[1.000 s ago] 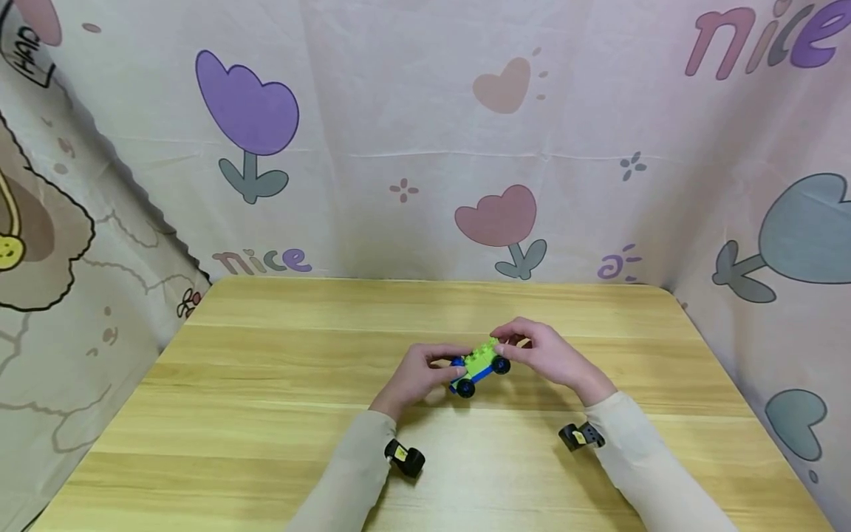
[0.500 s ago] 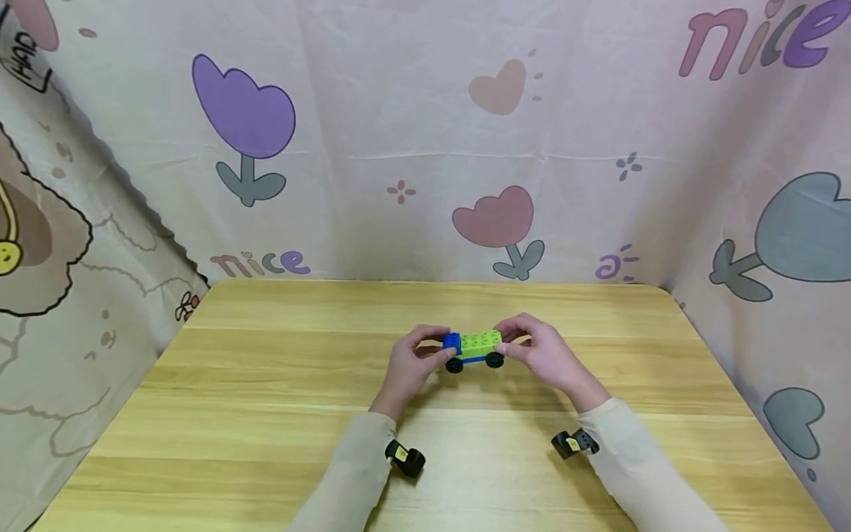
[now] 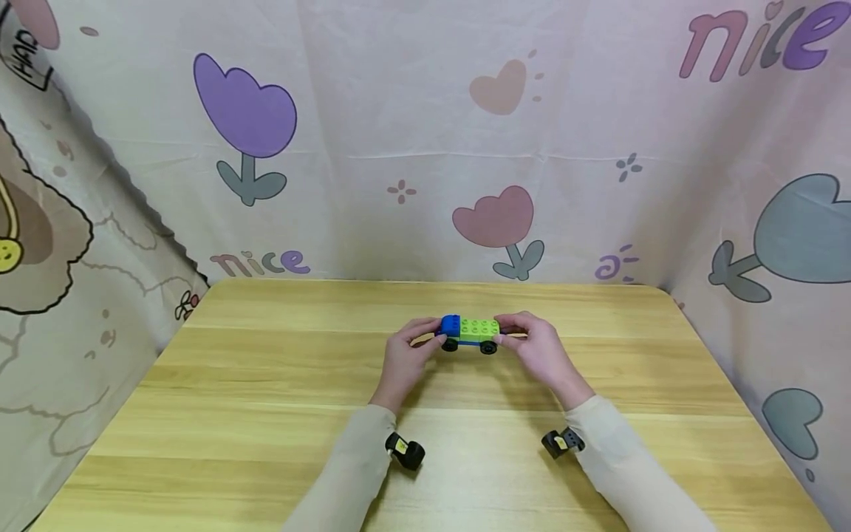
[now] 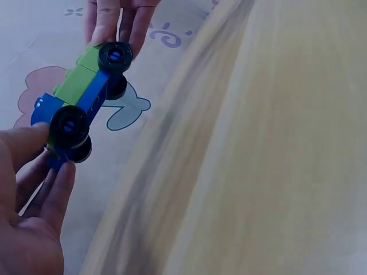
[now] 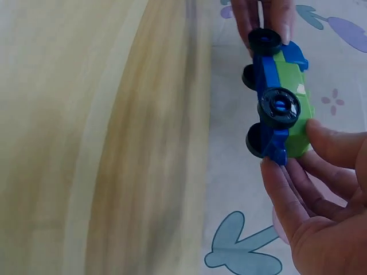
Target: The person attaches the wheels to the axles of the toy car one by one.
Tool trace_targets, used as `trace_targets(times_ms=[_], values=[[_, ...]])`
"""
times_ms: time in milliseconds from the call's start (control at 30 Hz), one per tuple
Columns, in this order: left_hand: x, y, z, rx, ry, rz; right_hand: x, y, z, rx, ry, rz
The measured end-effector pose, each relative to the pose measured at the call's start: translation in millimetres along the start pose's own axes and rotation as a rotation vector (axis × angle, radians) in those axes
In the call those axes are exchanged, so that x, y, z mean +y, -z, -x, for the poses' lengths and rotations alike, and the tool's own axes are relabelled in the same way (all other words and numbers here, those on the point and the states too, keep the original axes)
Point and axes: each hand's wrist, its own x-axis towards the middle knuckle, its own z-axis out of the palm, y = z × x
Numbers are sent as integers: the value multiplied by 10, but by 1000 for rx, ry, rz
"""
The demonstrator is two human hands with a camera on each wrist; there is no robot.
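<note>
A small toy car (image 3: 473, 330) of building bricks is held up over the table between both hands. Its body is lime green with studs on top, the front block and chassis are blue, and the wheels (image 5: 279, 107) are black. My left hand (image 3: 407, 355) pinches the blue front end between thumb and fingers. At the green rear end, my right hand (image 3: 540, 353) grips with its thumb on the near side and fingers behind and below. Both wrist views show the car's wheels and blue underside clear of any surface.
The wooden table (image 3: 266, 414) spreads out beneath the hands. Behind it hangs a pale printed cloth (image 3: 372, 96) with flowers and hearts, which also covers both sides. A black camera (image 3: 405, 451) sits on the left wrist, and another camera (image 3: 562, 442) on the right.
The car has turned from a slant to nearly level across the view, with its blue front to the left. Both hands have lifted it up and away from the body.
</note>
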Motion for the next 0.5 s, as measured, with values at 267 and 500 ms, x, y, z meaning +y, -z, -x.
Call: trace_targets(times_ms=[267,500], values=[[-48,13,-133,-1,6,-94,33,-31,-145,-12,-31,70],[-95,14,-232,-10,94,-242,161,-54,-315,-95,-58,96]])
